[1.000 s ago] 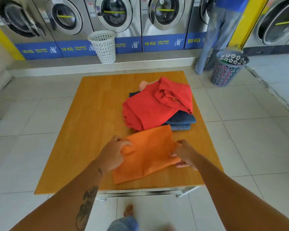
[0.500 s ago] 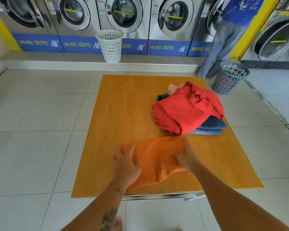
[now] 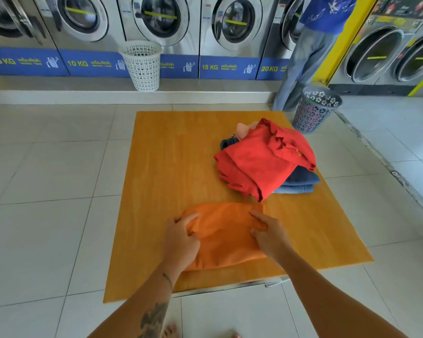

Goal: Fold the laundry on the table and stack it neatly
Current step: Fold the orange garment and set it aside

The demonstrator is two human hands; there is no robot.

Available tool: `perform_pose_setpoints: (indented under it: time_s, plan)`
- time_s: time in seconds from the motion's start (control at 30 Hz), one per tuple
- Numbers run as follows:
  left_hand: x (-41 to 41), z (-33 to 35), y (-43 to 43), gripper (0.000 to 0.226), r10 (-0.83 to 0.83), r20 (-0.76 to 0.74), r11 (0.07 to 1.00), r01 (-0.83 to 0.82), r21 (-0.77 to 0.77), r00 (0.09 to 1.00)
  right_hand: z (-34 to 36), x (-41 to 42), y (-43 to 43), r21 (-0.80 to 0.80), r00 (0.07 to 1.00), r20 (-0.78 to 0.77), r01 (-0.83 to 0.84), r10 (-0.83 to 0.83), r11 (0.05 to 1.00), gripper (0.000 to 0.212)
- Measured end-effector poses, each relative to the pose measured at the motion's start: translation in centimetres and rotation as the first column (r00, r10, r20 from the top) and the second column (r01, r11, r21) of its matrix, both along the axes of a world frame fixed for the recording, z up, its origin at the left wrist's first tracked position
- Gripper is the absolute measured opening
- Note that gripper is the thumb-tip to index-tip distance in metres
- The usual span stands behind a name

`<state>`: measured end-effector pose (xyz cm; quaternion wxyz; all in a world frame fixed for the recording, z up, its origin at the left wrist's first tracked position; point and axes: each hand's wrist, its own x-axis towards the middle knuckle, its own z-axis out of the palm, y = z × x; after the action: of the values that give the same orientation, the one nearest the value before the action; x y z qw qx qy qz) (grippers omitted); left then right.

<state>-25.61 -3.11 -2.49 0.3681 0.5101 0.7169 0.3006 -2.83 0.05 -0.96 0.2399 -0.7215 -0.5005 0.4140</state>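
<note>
A: Laundry first: we have the orange cloth [image 3: 226, 236] flat on the near part of the wooden table [image 3: 171, 167], both hands on it.

B: State of the hands?

A: Our left hand [image 3: 181, 240] pinches a bunch of the cloth's left edge, fingers closed on the fabric. Our right hand [image 3: 270, 234] sits on the right edge, thumb and forefinger seemingly nipping it; how firmly, we cannot tell. The hands are apart, cloth between them.

B: And the rest of the wash?

A: A loose heap further back on the right: a red garment [image 3: 261, 164] on top, blue jeans [image 3: 300, 182] under it, something pale pink [image 3: 246, 129] behind. The red one's near corner almost meets the orange cloth.

B: Step in hand?

A: We judge it mid-fold on the orange piece, heap not yet dealt with.

B: Next move?

A: Probably bring one edge over the other, square the corners, press flat. Bare tabletop to the left would suit a stack.
</note>
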Motion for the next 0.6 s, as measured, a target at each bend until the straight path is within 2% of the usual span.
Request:
perform_pose_setpoints:
  time_s: [0.27, 0.4, 0.6]
  plan:
    - [-4.3, 4.3, 1.1, 0.047, 0.022, -0.054, 0.999, -0.025, -0.048, 0.998, 1.3, -2.9, 2.3, 0.086, 0.976, -0.145, -0.152, 0.163, 0.985, 0.053]
    - [-7.0, 6.3, 2.8, 0.046, 0.051, -0.083, 0.997, -0.055, -0.05, 0.995, 2.9, -5.1, 5.1, 0.092, 0.966, -0.118, -0.22, 0.23, 0.971, 0.052]
    - [-10.9, 7.3, 9.2, 0.044, 0.111, -0.007, 0.993, -0.111, 0.035, 0.994, 5.2, -8.6, 12.3, 0.135, 0.96, -0.096, -0.248, 0.262, 0.959, 0.051]
